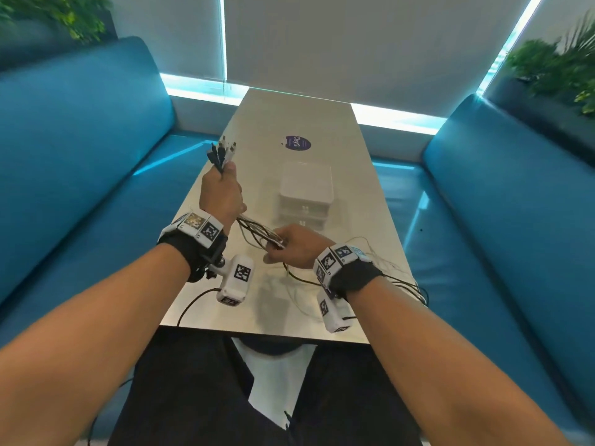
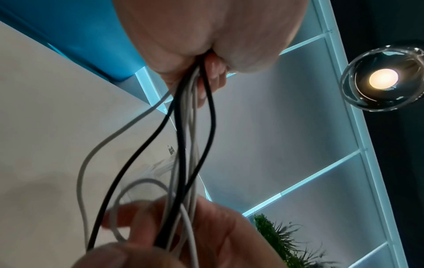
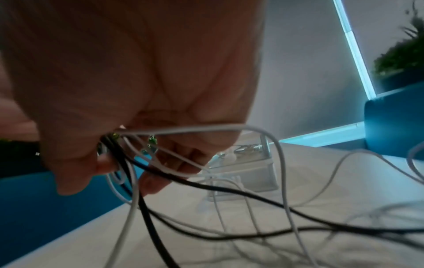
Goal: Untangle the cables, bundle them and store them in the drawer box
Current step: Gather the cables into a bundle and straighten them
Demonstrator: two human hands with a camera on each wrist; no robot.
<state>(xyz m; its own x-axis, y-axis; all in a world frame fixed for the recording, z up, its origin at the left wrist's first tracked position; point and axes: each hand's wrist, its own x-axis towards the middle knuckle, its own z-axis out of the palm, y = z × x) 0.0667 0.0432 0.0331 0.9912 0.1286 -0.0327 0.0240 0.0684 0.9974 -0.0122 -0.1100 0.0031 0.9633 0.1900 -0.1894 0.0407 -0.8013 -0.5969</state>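
Note:
My left hand [image 1: 222, 191] is raised above the table's left side and grips several black and white cables [image 1: 257, 231] near their plug ends [image 1: 222, 151], which stick up out of the fist. The strands run down and right to my right hand [image 1: 294, 243], which holds them lower down, fingers curled round them. In the left wrist view the cables [image 2: 183, 136] hang taut from the left hand [image 2: 206, 45] to the right hand [image 2: 183, 232]. In the right wrist view the right hand [image 3: 137, 108] clutches the cables [image 3: 206, 185], whose loose lengths trail over the table. The white drawer box [image 1: 306, 191] [image 3: 250, 172] stands just beyond both hands.
The pale table [image 1: 360, 194] is narrow, with blue benches [image 1: 80, 156] on both sides. A purple sticker [image 1: 296, 143] lies farther back. Loose cable loops [image 1: 402, 284] spill over the table's right edge. Plants [image 1: 553, 69] stand behind the benches.

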